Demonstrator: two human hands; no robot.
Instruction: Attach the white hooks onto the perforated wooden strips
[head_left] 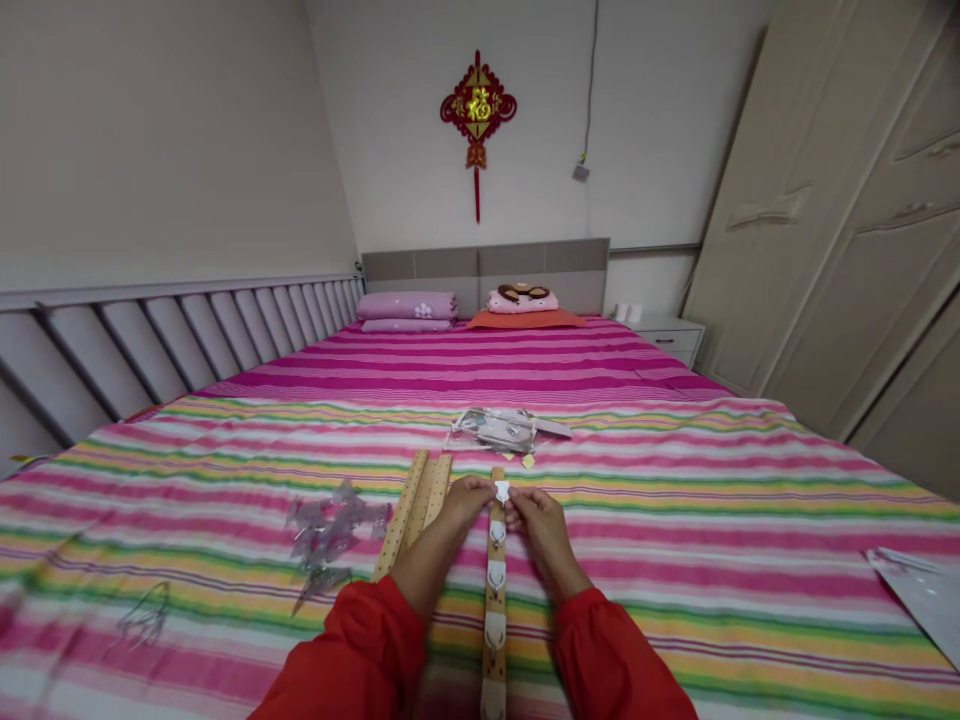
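Observation:
A long wooden strip (pixel 495 600) lies on the striped bed and runs away from me, with several white deer-head hooks along it. Both my hands meet at its far end. My left hand (pixel 466 497) and my right hand (pixel 534 512) pinch a small white hook (pixel 502 490) against the strip, fingers closed round it. Two more wooden strips (pixel 415 510) lie side by side just left of my left hand. Red sleeves cover both forearms.
Clear plastic bags with small parts (pixel 501 428) lie beyond the strips. Crumpled clear wrappers (pixel 330 530) sit to the left. A white sheet (pixel 922 600) lies at the right edge. Pillows (pixel 409 308) rest by the headboard, a wardrobe (pixel 840 230) stands right.

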